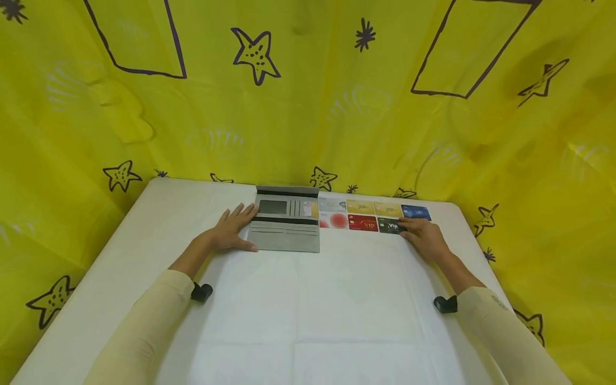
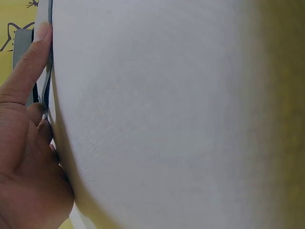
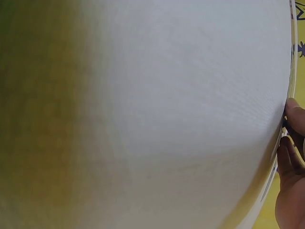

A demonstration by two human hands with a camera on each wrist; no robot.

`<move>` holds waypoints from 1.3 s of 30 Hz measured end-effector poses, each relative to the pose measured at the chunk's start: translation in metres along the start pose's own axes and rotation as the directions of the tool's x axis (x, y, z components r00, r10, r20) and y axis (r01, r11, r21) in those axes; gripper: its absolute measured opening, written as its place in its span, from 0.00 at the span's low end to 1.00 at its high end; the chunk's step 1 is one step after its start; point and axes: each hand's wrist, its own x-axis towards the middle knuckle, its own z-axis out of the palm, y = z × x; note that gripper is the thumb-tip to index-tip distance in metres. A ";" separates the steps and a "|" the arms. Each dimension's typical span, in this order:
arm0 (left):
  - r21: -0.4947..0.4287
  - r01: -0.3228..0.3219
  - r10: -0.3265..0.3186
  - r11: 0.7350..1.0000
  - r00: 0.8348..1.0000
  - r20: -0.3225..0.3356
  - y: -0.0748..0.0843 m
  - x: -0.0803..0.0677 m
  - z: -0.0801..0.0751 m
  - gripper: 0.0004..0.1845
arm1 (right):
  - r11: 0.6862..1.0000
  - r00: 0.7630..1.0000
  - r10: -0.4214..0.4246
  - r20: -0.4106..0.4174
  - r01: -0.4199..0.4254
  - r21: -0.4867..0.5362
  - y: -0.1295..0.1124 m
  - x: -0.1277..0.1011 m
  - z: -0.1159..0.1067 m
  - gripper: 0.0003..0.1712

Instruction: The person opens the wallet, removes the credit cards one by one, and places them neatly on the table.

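An open grey wallet [image 1: 284,243] lies flat at the back of the table, with rows of card slots and a dark window pocket. A card [image 1: 308,208] with white and yellow parts sits in its upper right slots. My left hand [image 1: 231,227], fingers spread, rests at the wallet's left edge; the left wrist view shows its thumb [image 2: 35,57] along that edge. To the wallet's right, several cards lie in two rows. My right hand [image 1: 425,238] pinches the right end of the black VIP card [image 1: 387,225] at the front row's end, its fingertips covering that end.
The back row holds a pale card [image 1: 332,205], two gold cards, the nearer gold card [image 1: 360,207] among them, and a blue card [image 1: 416,212]. A white-red card [image 1: 333,220] and a red card [image 1: 363,223] lie in front. A yellow patterned curtain [image 1: 298,117] hangs behind the white table [image 1: 327,305].
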 end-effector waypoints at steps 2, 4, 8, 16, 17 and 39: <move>0.009 -0.004 0.004 1.000 1.000 -0.004 -0.002 0.000 0.000 0.65 | 1.000 1.000 -0.010 -0.011 0.010 0.002 -0.001 0.001 0.000 0.18; 0.002 -0.011 0.011 1.000 1.000 -0.011 -0.003 0.000 0.000 0.65 | 1.000 1.000 -0.019 -0.019 0.019 0.001 -0.001 0.002 0.001 0.18; 0.006 -0.009 0.009 1.000 1.000 -0.001 -0.005 0.000 0.002 0.66 | 1.000 0.999 -0.027 -0.018 0.027 -0.012 -0.002 0.003 0.001 0.18; 0.015 0.004 -0.003 1.000 1.000 -0.006 -0.002 -0.001 0.001 0.64 | 0.999 1.000 0.005 0.009 -0.005 -0.039 -0.003 0.006 0.002 0.20; 0.015 0.010 -0.010 1.000 1.000 -0.002 -0.002 -0.001 0.001 0.64 | 0.999 1.000 0.013 0.010 -0.012 -0.040 -0.004 0.006 0.002 0.20; 0.010 -0.004 0.004 1.000 1.000 0.003 -0.005 0.001 0.002 0.66 | 0.986 0.991 0.131 0.032 -0.133 0.097 -0.061 0.039 0.024 0.28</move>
